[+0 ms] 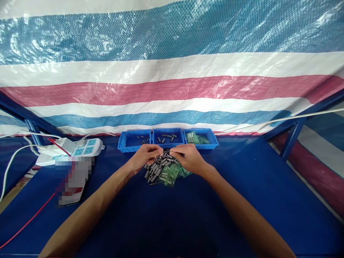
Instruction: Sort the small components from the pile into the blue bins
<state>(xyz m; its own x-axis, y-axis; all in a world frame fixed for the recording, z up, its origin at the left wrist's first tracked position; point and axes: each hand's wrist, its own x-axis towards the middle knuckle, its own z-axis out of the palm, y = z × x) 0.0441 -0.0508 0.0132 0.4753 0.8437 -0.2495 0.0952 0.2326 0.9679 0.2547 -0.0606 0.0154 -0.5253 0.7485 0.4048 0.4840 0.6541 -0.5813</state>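
Note:
My left hand (145, 156) is closed in a pinch above a pile of small grey cylindrical pieces (154, 171) and thin metal pins. Facing it, my right hand (189, 157) pinches too, its fingertips a short gap from the left ones. Whatever is between the fingers is too small to make out. Green-tinted clear packets (169, 175) lie at the pile's front and right, partly under my right hand. Behind the hands stand three blue bins: the left bin (126, 146) holds a few thin pins, the middle bin (161, 131) several grey cylinders, the right bin (214, 143) green packets.
A white power strip (88, 147) with plugs and cables sits at the left back. In front of it lies a phone-like object (72, 195), partly blurred out. A red cable (32, 219) crosses the blue table (255, 186). A striped tarp (172, 68) hangs behind.

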